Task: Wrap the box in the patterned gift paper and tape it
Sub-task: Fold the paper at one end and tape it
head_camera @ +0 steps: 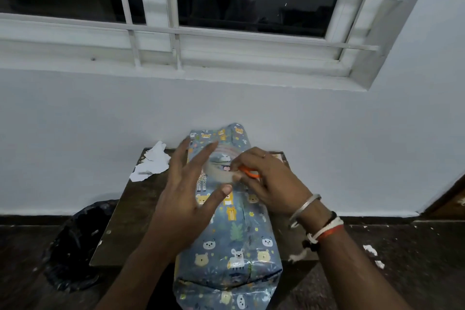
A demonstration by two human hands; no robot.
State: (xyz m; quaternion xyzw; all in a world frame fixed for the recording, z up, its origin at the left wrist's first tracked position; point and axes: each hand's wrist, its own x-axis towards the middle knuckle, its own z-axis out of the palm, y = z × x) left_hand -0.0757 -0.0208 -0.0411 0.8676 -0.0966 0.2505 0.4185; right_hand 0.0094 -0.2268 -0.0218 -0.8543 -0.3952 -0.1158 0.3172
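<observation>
Paper [261,241] with little animals is wrapped round the box [219,267], which is laid on the dark worktop [120,229] by the wall. Above it, a clear tape roll [221,176] is pinched between the thumb and a finger of the left hand [183,199]. Its edge is nipped by the right hand [266,184], and an orange loop [249,173] is tucked under those fingers.

Paper-wrapped box [234,241] lengthwise (blue animal print)
</observation>
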